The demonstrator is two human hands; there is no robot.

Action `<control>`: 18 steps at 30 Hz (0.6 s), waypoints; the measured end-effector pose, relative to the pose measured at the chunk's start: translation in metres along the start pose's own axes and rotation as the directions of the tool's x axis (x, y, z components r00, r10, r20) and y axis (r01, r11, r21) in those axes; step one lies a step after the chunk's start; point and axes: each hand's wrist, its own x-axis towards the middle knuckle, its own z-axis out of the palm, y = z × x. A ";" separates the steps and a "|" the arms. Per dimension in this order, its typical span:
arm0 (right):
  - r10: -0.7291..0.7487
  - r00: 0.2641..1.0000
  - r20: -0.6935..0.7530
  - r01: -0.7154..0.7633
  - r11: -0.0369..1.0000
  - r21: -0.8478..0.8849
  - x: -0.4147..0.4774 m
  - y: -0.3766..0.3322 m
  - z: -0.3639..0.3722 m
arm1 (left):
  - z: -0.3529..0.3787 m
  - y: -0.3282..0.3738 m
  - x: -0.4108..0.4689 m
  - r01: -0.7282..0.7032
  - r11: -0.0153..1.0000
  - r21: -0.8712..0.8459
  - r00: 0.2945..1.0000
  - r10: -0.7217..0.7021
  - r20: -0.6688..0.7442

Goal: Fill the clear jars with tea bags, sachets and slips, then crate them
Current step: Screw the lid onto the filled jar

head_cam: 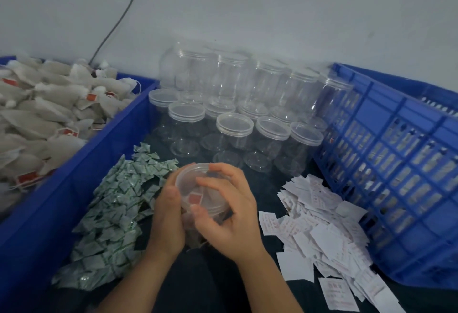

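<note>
Both hands clasped one clear jar (pixel 198 201) at the near middle of the dark tabletop (pixel 198 288). The left hand (pixel 168 216) wrapped around its left side, and the right hand (pixel 230 216) curled its fingers over the rim of the lid (pixel 190 178). Tea bags lay inside the jar, one red tag showing through the plastic.

At left, a solid blue bin (pixel 74 171) was heaped with tea bags (pixel 44 114) bearing red tags. Empty lidded jars (pixel 235 124) stood stacked in two tiers against the far wall. A slatted blue crate (pixel 396 139) sat at right, with only pale shapes showing through its slats.

Green-printed sachets (pixel 116 203) lay loose just left of the hands and white slips (pixel 322 226) to the right. Their reddish print was too blurred to read.
</note>
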 end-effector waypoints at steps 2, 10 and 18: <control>0.035 0.999 -0.002 -0.035 0.999 -0.005 -0.001 -0.001 0.001 | 0.000 0.001 0.000 0.011 1.000 0.003 1.000 -0.011 -0.012; 0.139 0.990 -0.009 -0.139 0.990 0.000 -0.003 -0.003 0.003 | 0.001 0.003 0.001 0.039 0.999 0.003 0.998 -0.039 -0.053; 0.073 0.997 0.029 -0.073 0.997 0.030 -0.002 -0.003 0.001 | 0.001 0.005 0.000 0.055 0.998 0.025 0.998 -0.054 -0.039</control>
